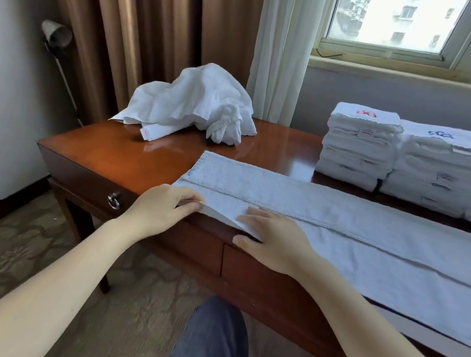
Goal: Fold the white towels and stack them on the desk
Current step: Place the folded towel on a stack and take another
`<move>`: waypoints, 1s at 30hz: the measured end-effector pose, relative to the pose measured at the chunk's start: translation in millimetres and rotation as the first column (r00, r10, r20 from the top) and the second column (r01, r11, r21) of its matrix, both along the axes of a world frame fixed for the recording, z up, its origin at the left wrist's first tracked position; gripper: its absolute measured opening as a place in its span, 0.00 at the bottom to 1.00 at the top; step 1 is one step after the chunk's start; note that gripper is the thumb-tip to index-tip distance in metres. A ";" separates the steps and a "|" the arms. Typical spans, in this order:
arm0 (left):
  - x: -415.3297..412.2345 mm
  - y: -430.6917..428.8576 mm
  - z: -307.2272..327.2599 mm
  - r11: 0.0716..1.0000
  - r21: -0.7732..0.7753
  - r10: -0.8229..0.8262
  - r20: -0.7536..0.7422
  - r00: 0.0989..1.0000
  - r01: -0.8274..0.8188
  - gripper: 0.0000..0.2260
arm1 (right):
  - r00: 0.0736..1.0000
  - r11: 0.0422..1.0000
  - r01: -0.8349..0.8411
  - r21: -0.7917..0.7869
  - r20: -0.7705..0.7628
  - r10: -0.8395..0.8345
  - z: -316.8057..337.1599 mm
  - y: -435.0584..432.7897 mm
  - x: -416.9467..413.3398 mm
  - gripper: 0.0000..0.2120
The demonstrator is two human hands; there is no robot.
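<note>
Head view. Flat towel (341, 231) lies on the desk (141, 160) along the front edge, already narrowed to a long strip. Its long axis runs from the left end, by the hands, off to the right and out of frame.

Left hand (164, 208): at the strip's left end, near corner. Fingers curled, pinching the layered edge, which sits slightly raised off the wood.

Right hand (274, 240): just to the right of the left hand. Fingers straight and together, laid flat on the cloth, thumb over the front edge.

Both hands are at the same end, so the whole free length lies to the right of the pinch. Judgement: next fold is end-over, left end carried rightward along the axis. The left hand has the end; the right hand is placed to hold the crease. Risk: layers sliding apart at the pinch.

Crumpled pile (190, 103): back left corner of the desk, unfolded. Folded stacks (358, 146): back right, side by side, at least three.

Containers: one drawer (83, 185) in the desk front, closed, with a ring pull; contents not visible
</note>
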State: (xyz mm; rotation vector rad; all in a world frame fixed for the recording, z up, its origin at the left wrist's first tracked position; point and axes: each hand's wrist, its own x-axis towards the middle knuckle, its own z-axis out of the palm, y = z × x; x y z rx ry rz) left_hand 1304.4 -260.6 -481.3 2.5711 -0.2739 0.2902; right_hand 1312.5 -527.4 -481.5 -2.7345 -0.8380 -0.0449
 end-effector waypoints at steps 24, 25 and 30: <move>155.1 -58.6 3.7 0.858 0.457 0.145 0.223 0.964 -0.234 0.15 | 0.920 0.946 0.323 -0.043 0.248 -0.303 16.5 -34.0 135.0 0.10; 155.8 -61.4 -1.6 0.889 0.394 0.168 0.191 0.967 -0.232 0.18 | 0.925 0.948 0.316 -0.033 0.235 -0.300 11.5 -34.2 136.5 0.10; 149.5 -87.8 -7.7 0.982 0.134 0.137 -0.034 0.990 -0.131 0.19 | 0.933 0.955 0.295 0.018 0.210 -0.292 -1.5 -37.0 141.8 0.09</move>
